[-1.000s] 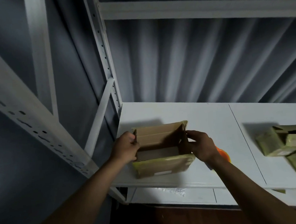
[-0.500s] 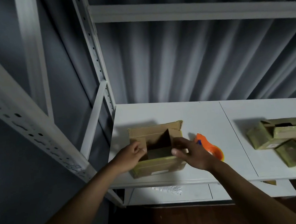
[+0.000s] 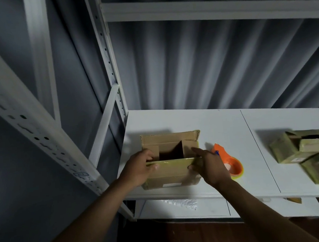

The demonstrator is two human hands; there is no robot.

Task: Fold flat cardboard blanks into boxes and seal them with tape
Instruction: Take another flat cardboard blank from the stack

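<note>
A small brown cardboard box (image 3: 171, 173) stands on the white shelf (image 3: 220, 126) near its front left corner, its top partly open with a dark gap in the middle. The two short side flaps lie folded inward and the far long flap stands up. My left hand (image 3: 140, 170) holds the box's near left corner, fingers over the left flap and thumb on the front wall. My right hand (image 3: 208, 165) holds the near right corner, fingers lying over the right flap and thumb on the front. An orange tape dispenser (image 3: 231, 163) lies on the shelf just right of my right hand.
A heap of several cardboard pieces (image 3: 311, 152) lies at the shelf's right end. White metal uprights (image 3: 109, 67) and a diagonal brace rise at the left, an upper rail crosses overhead, and a grey curtain hangs behind. A lower shelf (image 3: 183, 207) shows below the front edge.
Both side flaps have gone from held apart to folded down inward. My hands slid from the box's sides to its near corners. The tape dispenser has come into view beside my right hand.
</note>
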